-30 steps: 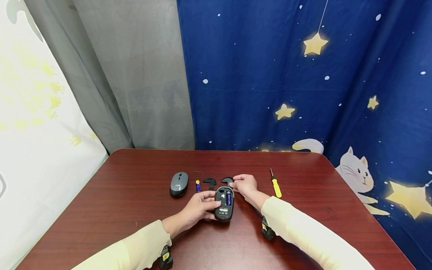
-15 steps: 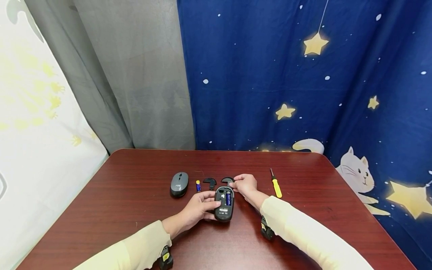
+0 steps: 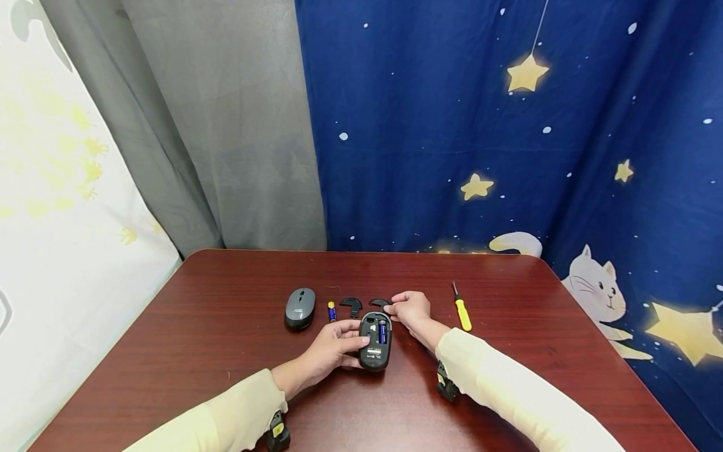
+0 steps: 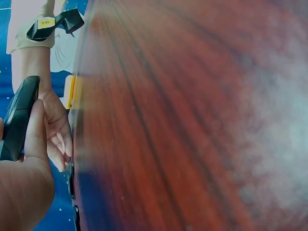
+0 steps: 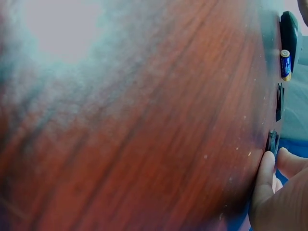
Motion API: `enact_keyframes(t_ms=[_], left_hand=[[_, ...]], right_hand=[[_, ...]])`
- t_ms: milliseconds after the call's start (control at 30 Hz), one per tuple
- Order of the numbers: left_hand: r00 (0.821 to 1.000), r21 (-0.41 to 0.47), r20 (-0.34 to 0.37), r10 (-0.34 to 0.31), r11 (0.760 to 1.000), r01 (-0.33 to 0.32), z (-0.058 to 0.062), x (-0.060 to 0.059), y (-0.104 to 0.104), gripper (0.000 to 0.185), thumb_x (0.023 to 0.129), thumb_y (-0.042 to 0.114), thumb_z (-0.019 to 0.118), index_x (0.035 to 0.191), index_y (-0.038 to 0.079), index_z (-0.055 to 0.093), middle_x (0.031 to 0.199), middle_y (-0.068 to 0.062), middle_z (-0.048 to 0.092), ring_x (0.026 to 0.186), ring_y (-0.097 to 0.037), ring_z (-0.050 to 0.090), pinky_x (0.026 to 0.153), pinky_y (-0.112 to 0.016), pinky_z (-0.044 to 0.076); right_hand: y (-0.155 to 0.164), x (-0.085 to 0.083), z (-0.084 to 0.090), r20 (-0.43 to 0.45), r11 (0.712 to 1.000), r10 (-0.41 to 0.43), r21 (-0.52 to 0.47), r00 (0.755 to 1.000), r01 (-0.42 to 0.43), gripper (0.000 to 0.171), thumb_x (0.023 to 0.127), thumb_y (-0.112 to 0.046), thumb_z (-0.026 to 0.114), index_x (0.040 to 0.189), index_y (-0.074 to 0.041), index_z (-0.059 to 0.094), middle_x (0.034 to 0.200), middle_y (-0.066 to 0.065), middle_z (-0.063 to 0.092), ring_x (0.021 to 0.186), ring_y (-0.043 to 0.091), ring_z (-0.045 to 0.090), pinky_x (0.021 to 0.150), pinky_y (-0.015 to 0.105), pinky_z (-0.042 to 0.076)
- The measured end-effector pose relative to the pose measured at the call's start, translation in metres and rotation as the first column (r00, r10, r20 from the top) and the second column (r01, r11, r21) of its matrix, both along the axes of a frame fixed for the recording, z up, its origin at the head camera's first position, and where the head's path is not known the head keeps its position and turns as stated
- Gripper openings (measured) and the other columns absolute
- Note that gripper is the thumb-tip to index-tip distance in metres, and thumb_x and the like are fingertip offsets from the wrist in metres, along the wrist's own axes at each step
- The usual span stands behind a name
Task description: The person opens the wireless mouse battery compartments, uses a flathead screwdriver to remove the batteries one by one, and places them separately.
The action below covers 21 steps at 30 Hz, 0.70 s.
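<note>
While left hand (image 3: pixel 332 344) grips mouse (image 3: pixel 374 353), right hand (image 3: pixel 411 309) pinching black cover (image 3: pixel 379 302), partly hidden.

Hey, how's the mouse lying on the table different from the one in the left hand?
The loose mouse rests on the table, while the held mouse is gripped by the left hand. The loose mouse lies top side up, showing its grey shell; the held mouse shows its dark underside. The held mouse has a blue battery visible inside, whereas the loose mouse's underside is hidden. Both have rounded, elongated outlines.
</note>
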State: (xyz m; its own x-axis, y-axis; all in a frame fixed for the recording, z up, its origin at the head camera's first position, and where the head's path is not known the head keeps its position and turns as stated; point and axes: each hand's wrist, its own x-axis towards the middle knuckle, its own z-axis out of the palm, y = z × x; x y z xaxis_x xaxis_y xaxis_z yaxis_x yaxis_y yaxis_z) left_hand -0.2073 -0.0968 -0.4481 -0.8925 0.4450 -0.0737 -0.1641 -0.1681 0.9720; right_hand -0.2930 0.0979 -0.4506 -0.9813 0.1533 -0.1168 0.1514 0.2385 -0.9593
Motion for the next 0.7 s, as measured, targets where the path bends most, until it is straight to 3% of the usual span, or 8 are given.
enact_keyframes(t_ms=[433,700], left_hand=[[1.000,-0.007,-0.002,0.000,1.000,0.000,0.0000,0.0012,-0.0007,0.048,0.093,0.006,0.062,0.134,-0.011,0.044,0.112,-0.018,0.065,0.092,-0.022,0.067,0.071,-0.039,0.058],[1.000,-0.011,0.005,0.002,1.000,-0.002,0.0005,0.0008,-0.0007,0.049,0.093,0.007,0.063,0.134,-0.011,0.044,0.113,-0.018,0.065,0.093,-0.022,0.067,0.072,-0.040,0.058]], right_hand=[[0.0019,0.0025,0.0014,0.004,1.000,0.019,-0.023,1.000,-0.019,0.023,0.076,0.004,0.078,0.097,0.007,0.069,0.088,0.017,0.066,0.064,0.016,0.069,0.062,0.030,0.058],[0.0042,0.0027,0.0029,-0.007,0.995,0.032,-0.093,0.999,-0.032,0.024,0.078,0.005,0.076,0.101,0.009,0.068,0.089,0.016,0.066,0.066,0.016,0.067,0.064,0.031,0.058]])
